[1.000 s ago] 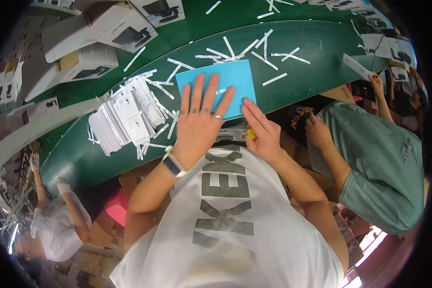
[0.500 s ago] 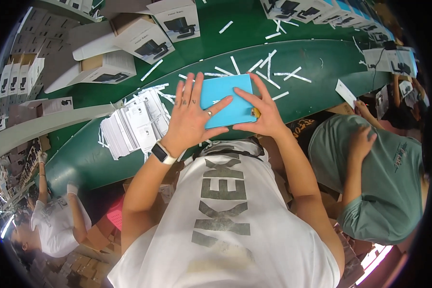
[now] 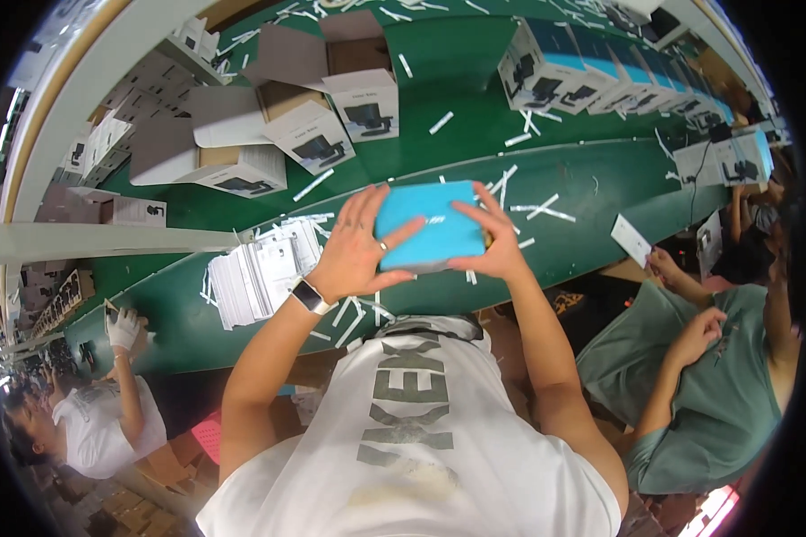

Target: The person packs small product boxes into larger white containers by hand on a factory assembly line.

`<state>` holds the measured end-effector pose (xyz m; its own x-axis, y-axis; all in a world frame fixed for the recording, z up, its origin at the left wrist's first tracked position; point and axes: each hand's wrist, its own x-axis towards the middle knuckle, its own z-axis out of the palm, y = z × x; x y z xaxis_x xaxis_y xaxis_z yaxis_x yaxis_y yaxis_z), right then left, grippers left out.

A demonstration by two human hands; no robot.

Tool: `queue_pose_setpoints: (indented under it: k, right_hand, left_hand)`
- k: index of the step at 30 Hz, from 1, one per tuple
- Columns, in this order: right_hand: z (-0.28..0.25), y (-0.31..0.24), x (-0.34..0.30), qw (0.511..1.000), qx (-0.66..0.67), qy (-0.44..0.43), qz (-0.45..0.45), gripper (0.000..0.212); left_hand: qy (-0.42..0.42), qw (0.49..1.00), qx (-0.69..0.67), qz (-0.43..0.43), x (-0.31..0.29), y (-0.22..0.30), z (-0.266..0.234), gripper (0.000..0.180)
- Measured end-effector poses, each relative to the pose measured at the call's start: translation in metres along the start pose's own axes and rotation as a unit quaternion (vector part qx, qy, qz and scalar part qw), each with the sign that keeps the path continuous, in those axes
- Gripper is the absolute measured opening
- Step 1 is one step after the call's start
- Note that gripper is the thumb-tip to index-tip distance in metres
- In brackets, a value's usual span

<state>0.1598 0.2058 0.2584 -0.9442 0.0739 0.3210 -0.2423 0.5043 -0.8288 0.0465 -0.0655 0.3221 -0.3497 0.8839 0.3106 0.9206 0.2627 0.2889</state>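
Between my two hands is a blue box (image 3: 437, 234) with small white lettering on its top face. My left hand (image 3: 354, 251) grips its left end, thumb lying over the top. On the opposite end, my right hand (image 3: 494, 237) holds on, its fingers bent over the top edge and thumb low along the near side. A small yellow thing (image 3: 488, 240) shows by the right palm; its kind I cannot make out. Beside my left wrist lies a pile of folded white leaflets (image 3: 261, 279) on the green table (image 3: 591, 192).
Open white cartons (image 3: 309, 143) stand at the far left. A row of white-and-blue boxes (image 3: 560, 76) is at the far right. Paper strips (image 3: 546, 208) litter the table. A co-worker in green (image 3: 690, 385) sits close on my right; another in white (image 3: 98, 425) is at left.
The view has shifted, showing more of the far table. The blue box has tipped, so its near side now shows. The left co-worker's gloved hand has come over the table.
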Motion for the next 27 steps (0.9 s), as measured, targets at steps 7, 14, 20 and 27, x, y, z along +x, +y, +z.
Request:
queue_pose_setpoints:
  k: [7, 14, 20, 27]
  right_hand:
    - [-0.081, 0.006, 0.138, 0.905, -0.147, 0.38, 0.123, 0.085]
    - [-0.102, -0.022, 0.19, 0.889, -0.286, 0.296, 0.201, 0.08]
    - [0.093, 0.028, 0.096, 0.986, 0.085, 0.098, 0.108, 0.051]
    - [0.217, 0.024, 0.081, 0.993, 0.016, 0.103, 0.05, 0.048]
  left_hand:
    - [0.196, 0.916, 0.259, -0.237, 0.043, -0.064, -0.113, 0.073]
    - [-0.031, 0.906, 0.262, -0.333, 0.026, -0.075, -0.141, 0.025]
    - [0.074, 0.985, 0.139, -0.068, -0.111, -0.102, -0.045, 0.024]
    - [0.249, 0.921, 0.108, -0.281, -0.209, -0.131, 0.022, 0.058]
